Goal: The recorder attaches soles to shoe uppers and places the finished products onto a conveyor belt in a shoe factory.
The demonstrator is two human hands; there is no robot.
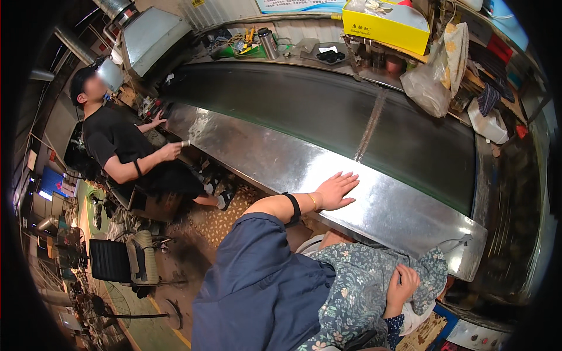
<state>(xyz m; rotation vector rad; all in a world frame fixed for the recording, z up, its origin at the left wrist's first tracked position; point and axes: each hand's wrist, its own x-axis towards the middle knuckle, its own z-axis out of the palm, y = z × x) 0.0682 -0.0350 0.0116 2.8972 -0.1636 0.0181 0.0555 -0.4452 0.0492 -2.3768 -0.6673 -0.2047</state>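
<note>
My left hand (338, 192) lies palm down on a long shiny metal ledge (263, 157), its fingers stretched and a little spread, holding nothing. A thin gold-coloured bracelet (314, 202) circles that wrist, and a black band (291, 207) sits higher on the forearm. On my lap, my right hand (403, 285) rests on a floral apron (366, 281), its fingers loosely bent and no object showing in them. Beyond the ledge runs a dark belt (275, 105), crossed by a seam-like metal strip (370, 126).
A co-worker (126, 137) sits at the ledge's far left, hands near it. Behind the belt stand a steel thermos (268, 43), a black tray (329, 56) and a yellow box (385, 29). A plastic bag (425, 93) hangs at right. A chair (110, 260) stands lower left.
</note>
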